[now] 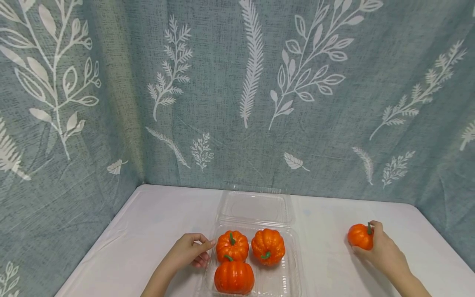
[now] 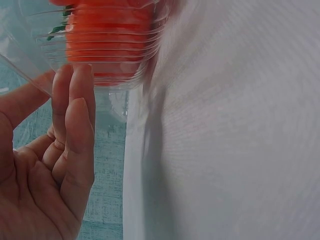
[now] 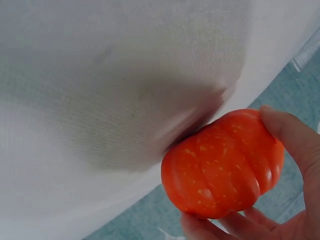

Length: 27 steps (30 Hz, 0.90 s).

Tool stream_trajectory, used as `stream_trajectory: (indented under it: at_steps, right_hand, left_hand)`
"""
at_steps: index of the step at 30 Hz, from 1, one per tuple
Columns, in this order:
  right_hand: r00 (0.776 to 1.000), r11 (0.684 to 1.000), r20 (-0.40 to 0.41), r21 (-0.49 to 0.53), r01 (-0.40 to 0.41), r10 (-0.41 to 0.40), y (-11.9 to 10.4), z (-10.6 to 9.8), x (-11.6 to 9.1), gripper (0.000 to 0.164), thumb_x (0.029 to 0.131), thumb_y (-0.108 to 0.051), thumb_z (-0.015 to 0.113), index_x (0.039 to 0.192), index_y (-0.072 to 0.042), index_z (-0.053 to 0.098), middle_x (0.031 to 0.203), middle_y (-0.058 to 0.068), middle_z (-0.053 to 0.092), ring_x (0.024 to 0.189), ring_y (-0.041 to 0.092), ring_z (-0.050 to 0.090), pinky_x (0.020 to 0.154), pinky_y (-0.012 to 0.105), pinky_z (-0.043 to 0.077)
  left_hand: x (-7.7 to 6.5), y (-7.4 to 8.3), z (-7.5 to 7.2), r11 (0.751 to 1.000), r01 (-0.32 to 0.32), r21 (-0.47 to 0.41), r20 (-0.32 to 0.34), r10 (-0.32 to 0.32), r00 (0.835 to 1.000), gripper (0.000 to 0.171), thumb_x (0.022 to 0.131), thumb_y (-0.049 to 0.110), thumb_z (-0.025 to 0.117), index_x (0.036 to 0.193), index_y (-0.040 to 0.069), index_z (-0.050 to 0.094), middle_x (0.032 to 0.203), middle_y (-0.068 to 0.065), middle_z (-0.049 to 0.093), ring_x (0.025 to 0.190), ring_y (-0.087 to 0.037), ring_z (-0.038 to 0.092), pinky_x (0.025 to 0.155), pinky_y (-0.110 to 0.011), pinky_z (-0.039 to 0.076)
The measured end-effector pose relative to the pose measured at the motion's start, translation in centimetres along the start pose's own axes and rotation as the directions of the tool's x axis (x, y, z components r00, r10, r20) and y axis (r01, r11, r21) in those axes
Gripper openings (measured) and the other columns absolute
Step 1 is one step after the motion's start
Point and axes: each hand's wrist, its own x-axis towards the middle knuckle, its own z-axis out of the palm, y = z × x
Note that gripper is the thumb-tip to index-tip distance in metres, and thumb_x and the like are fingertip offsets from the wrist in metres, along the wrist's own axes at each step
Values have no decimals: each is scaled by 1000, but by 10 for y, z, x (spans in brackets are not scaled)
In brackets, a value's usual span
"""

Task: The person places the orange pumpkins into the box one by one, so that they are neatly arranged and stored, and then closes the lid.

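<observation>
A clear plastic clamshell container [image 1: 293,264] lies open on the table with its lid [image 1: 256,206] folded back. Inside sit three orange toy pumpkins: one at back left [image 1: 232,246], one at right [image 1: 268,247], one at front left [image 1: 234,277]. My left hand [image 1: 191,250] pinches the container's left rim between thumb and fingers, as the left wrist view [image 2: 55,145] shows. Off to the right, my right hand [image 1: 382,249] grips another toy pumpkin [image 3: 222,165] by its sides, thumb across from the fingers. This pumpkin [image 1: 360,236] is at or just above the tabletop; its green stem points up.
A white cloth covers the table [image 1: 323,231]. Behind it and along the left side hangs a blue-green curtain [image 1: 222,156] with white leaf prints. Between the container and the right hand lies a stretch of white tabletop.
</observation>
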Motion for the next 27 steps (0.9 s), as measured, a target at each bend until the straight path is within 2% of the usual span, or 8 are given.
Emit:
stream_trajectory:
  at_steps: [4, 11, 19, 27]
  right_hand:
    - [1000, 1000, -13, -7, 3, -3, 0, 2, 0, 89, 71, -37, 77, 124, 11, 23, 114, 40, 45, 87, 46, 55, 69, 57, 48]
    - [1000, 1000, -29, -13, -9, 8, -1, 5, 1, 80, 72, -33, 76, 116, 16, 31, 105, 37, 45, 88, 44, 53, 73, 58, 47]
    - [1000, 1000, -29, -8, -3, 3, -2, 1, 2, 80, 71, -36, 77, 115, 18, 38, 105, 37, 49, 89, 43, 53, 75, 58, 47]
    - [1000, 1000, 19, 21, 11, -11, -5, -6, 2, 86, 70, -43, 76, 116, 20, 40, 108, 38, 50, 92, 46, 54, 77, 55, 48]
  left_hand:
    - [0, 1, 0, 1000, 3, -1, -4, -3, 1000, 32, 89, 30, 61, 83, -2, 59, 58, -2, 61, 48, -10, 59, 49, -27, 53]
    - [0, 2, 0, 1000, -2, 6, -7, 2, 1000, 32, 89, 30, 60, 83, -2, 59, 58, -2, 61, 48, -9, 58, 48, -27, 52]
    - [1, 2, 0, 1000, -17, 3, -3, 17, 1000, 34, 89, 31, 60, 84, -3, 59, 59, -3, 62, 48, -10, 58, 48, -27, 52]
    - [0, 2, 0, 1000, -18, -5, 1, 18, 1000, 34, 88, 31, 61, 84, -3, 59, 59, -2, 62, 48, -9, 58, 49, -27, 53]
